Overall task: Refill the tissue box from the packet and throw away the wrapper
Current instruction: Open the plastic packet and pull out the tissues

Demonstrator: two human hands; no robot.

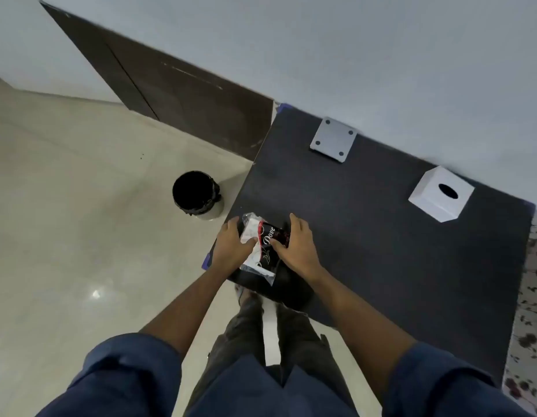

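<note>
Packet (262,245) pinched by left hand (231,245) and right hand (294,245) on table (381,236). Soft, light, probably slippery wrap; best gripped at the open end.

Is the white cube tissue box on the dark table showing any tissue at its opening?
No. The white cube tissue box sits upright, its oval top slot dark, nothing poking out. How full it is inside: cannot tell.
</note>
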